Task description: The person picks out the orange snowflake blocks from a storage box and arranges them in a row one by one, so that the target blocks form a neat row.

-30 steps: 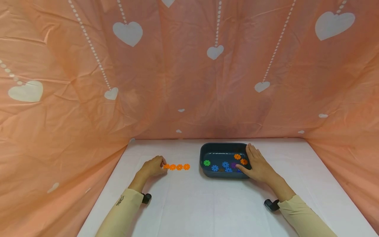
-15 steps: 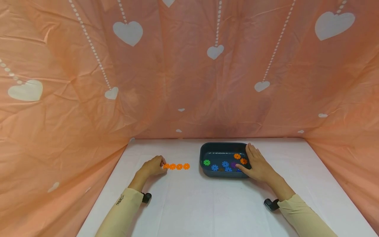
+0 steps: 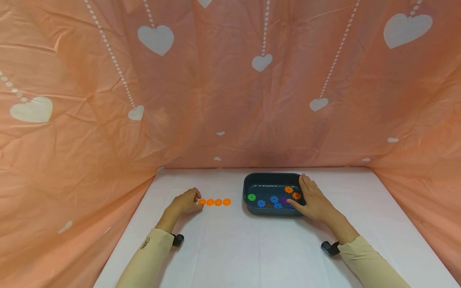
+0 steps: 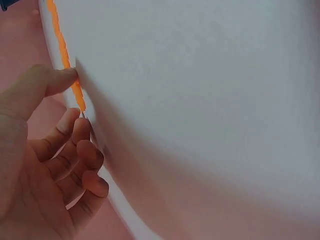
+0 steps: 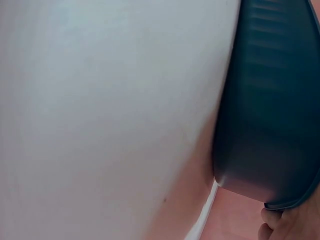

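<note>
Several orange flower-shaped plastic discs (image 3: 218,202) lie in a straight row on the white table, left of the basin. My left hand (image 3: 186,201) is at the row's left end, with thumb and fingertips about the edges of the endmost disc (image 4: 76,91). Whether the discs are interlocked I cannot tell. My right hand (image 3: 316,203) holds the right end of a dark blue-grey plastic basin (image 3: 266,212), thumb over the rim on the inner side, other fingers along the outside. In the right wrist view, the basin's side wall (image 5: 267,110) hides most of that hand.
Inside the basin lie several more flower discs: a green one (image 3: 251,197), blue ones (image 3: 261,204), a purple one (image 3: 284,200) and orange ones (image 3: 289,190). A peach curtain (image 3: 230,100) with white hearts hangs behind the table (image 3: 230,248) and at its sides.
My left fingers have drawn back very slightly, so a little more of the endmost orange disc shows. The right hand and the basin stay in place.
</note>
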A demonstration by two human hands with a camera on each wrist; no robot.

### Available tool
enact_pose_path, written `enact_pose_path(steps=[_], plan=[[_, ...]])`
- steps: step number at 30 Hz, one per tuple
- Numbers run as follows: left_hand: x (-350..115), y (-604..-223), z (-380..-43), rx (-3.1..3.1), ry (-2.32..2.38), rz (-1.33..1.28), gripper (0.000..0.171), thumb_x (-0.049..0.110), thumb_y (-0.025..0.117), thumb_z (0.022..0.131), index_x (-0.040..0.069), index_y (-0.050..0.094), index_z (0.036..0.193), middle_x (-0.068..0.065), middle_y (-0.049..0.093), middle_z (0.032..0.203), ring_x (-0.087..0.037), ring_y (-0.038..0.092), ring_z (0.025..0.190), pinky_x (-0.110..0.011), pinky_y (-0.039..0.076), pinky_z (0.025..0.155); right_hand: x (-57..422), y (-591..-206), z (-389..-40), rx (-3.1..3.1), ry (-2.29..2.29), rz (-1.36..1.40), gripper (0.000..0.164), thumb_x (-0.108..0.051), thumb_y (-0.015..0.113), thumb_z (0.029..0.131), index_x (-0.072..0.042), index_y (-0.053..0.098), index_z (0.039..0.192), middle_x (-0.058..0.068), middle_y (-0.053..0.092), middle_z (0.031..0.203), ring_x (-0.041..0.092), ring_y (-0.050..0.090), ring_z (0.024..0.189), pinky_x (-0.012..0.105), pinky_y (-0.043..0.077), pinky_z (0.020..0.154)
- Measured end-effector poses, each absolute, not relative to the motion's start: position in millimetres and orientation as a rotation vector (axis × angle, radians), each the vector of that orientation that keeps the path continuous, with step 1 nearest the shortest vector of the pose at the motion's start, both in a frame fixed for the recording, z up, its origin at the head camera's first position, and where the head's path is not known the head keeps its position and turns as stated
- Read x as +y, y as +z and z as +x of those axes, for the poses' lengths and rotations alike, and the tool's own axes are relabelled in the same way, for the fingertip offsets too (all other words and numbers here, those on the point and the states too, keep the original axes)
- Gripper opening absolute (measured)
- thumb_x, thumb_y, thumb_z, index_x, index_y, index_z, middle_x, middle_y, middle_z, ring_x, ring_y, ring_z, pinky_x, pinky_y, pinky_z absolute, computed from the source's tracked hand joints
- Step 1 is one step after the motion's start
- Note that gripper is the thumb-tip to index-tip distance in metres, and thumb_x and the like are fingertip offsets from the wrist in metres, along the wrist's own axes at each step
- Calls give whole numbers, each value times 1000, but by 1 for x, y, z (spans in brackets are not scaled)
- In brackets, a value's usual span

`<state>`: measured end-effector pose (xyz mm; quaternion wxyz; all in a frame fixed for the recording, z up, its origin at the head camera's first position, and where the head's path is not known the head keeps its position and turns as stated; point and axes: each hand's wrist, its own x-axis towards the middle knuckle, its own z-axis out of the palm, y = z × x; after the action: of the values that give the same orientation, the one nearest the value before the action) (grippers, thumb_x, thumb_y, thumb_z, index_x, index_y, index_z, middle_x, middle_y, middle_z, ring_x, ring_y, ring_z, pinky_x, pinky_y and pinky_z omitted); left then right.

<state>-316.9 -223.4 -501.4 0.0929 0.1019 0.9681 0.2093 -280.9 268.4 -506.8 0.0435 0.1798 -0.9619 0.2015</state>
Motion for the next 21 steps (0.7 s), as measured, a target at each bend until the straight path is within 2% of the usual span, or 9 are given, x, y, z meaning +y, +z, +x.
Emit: enact_pose_path(steps=[4, 8, 16, 21], plan=[[-221, -499, -318, 2888, 620, 306, 33, 30, 82, 94, 11, 61, 112, 0, 58, 94, -17, 55, 79, -39, 43, 75, 268, -507, -281, -2940, 620, 552, 110, -62, 64, 101, 18, 18, 162, 36, 12, 172, 53, 14, 160, 63, 12, 129], [-208, -487, -320, 2922, 638, 337, 32, 32, 78, 97, 11, 63, 116, 1, 62, 95, -16, 59, 78, -41, 46, 76, 268, -507, -281, -2939, 628, 552, 110, -61, 64, 101, 18, 18, 162, 37, 12, 172, 53, 13, 160, 63, 12, 129], [-164, -464, -326, 2980, 631, 519, 29, 32, 76, 101, 13, 65, 119, -1, 64, 105, -15, 56, 76, -38, 48, 73, 269, -507, -283, -2950, 625, 548, 110, -62, 64, 101, 18, 17, 162, 36, 11, 173, 53, 13, 160, 63, 11, 129], [-136, -457, -326, 2999, 624, 593, 29, 33, 76, 101, 13, 66, 119, -1, 65, 103, -15, 55, 73, -36, 48, 71, 269, -507, -282, -2955, 612, 541, 111, -62, 64, 101, 17, 17, 162, 36, 11, 173, 53, 13, 160, 63, 10, 129]])
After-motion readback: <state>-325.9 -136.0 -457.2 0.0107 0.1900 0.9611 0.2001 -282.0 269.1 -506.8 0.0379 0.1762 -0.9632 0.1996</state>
